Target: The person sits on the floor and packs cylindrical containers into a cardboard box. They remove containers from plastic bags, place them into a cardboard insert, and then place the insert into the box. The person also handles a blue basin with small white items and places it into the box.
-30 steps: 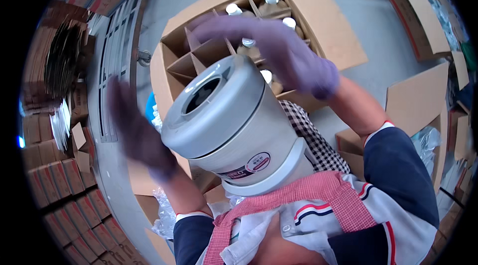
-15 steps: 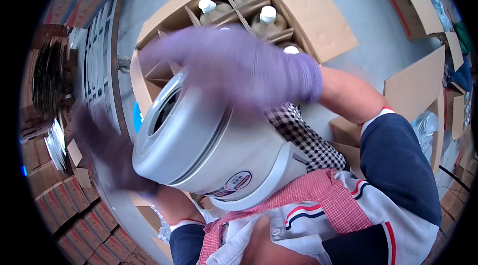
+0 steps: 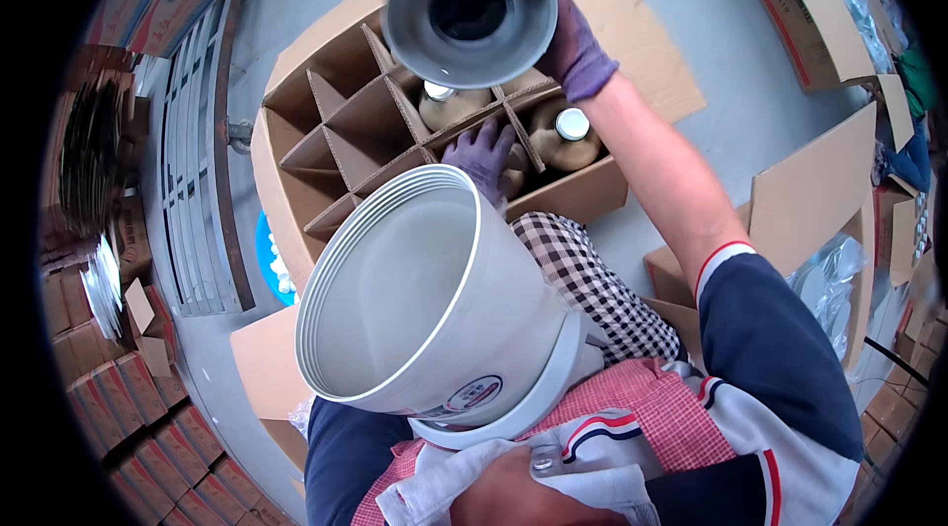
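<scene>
A pale grey insulated jug body [image 3: 538, 299] leans on my lap, its threaded mouth open and tilted away from me to the left. Beyond it, my right hand [image 3: 573, 42] grips the grey ring-shaped jug top [image 3: 407, 7] by its side, with the round dark hole facing up. My left hand [image 3: 481, 159], partly hidden by the jug's rim, reaches into a divided carton [image 3: 578, 195]. Its fingers curl over a brownish bottle [image 3: 514, 173] whose top they cover. Other brownish bottles with white caps [image 3: 572, 124] stand in nearby compartments. Both hands wear purple gloves.
A blue basin [image 3: 265, 254] of small white pieces is left of the carton. Metal rails [image 3: 197, 180] and stacked boxes [image 3: 118, 403] line the left side. Open cartons [image 3: 810, 185] with plastic-wrapped parts stand at the right. Checked cloth [image 3: 583, 274] covers my leg beside the jug.
The jug top has come off the body and is now in my right hand over the carton. My left hand has gone from the jug's left side into the carton.
</scene>
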Tool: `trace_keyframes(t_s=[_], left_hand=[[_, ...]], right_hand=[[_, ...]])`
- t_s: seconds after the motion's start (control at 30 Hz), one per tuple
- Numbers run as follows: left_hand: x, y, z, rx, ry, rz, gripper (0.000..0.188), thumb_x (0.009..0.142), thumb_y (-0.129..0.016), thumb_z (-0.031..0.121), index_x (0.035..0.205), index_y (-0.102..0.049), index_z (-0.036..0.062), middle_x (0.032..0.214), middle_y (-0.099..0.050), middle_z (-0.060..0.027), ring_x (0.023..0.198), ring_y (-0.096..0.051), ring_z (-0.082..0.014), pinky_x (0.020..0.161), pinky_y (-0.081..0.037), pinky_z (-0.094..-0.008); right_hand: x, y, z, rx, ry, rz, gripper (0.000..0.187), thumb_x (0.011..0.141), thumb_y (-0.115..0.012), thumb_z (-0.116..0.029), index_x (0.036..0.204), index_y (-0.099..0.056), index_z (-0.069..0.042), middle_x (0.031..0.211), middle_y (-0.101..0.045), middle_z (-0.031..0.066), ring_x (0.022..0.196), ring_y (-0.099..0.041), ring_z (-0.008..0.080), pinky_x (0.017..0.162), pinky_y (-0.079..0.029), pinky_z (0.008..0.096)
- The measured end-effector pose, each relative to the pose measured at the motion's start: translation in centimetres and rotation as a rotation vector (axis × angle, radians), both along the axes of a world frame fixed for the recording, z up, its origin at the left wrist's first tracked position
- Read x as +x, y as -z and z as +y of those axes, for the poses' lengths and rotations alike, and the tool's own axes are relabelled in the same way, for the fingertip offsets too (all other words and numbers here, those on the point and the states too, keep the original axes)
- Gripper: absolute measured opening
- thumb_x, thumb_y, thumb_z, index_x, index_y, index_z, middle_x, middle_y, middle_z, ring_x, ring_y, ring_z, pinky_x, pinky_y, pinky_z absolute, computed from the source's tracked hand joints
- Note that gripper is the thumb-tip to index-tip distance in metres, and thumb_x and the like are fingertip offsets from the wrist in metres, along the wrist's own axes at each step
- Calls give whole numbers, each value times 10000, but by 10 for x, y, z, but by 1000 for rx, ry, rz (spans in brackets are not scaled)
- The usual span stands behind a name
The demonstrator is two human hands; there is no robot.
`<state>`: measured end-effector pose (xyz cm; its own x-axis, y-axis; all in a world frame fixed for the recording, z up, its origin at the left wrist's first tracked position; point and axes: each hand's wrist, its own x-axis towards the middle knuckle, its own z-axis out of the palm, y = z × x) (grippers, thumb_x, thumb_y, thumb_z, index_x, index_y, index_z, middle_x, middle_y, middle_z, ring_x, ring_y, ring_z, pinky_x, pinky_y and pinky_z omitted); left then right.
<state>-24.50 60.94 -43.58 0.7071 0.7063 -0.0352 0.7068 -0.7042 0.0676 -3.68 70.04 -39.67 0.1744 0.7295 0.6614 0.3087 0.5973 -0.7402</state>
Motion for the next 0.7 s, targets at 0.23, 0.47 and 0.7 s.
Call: trace_keyframes(t_s=[0.23, 0.47, 0.7], left_hand=[[-83, -31, 30, -304, -301, -414, 430, 767, -734, 179, 1150, -566, 78, 1027, -596, -123, 933, -616, -250, 841, -507, -372], [-82, -322, -44, 326, -2, -824, 419, 659, -725, -46, 1053, -599, 17, 997, -607, -97, 973, -579, -190, 871, -468, -310], [-95, -348, -69, 468, 95, -1318, 626, 887, -611, 299, 1378, -374, -8, 1407, -388, -148, 1338, -341, -270, 1122, -219, -434]], right_hand=[[16, 10, -58, -566, 379, -208, 641, 889, -519, -562, 1183, -580, 4, 1029, -636, 196, 982, -616, 272, 894, -461, 364], [-93, -67, -105, -789, -701, 837, 694, 893, -408, -668, 1189, -563, -60, 1000, -640, 121, 960, -596, 199, 813, -485, 346], [-130, -165, -40, -454, -1478, 1234, 497, 903, -593, -429, 1273, -541, -101, 1298, -539, 117, 1135, -534, 256, 1008, -414, 396]])
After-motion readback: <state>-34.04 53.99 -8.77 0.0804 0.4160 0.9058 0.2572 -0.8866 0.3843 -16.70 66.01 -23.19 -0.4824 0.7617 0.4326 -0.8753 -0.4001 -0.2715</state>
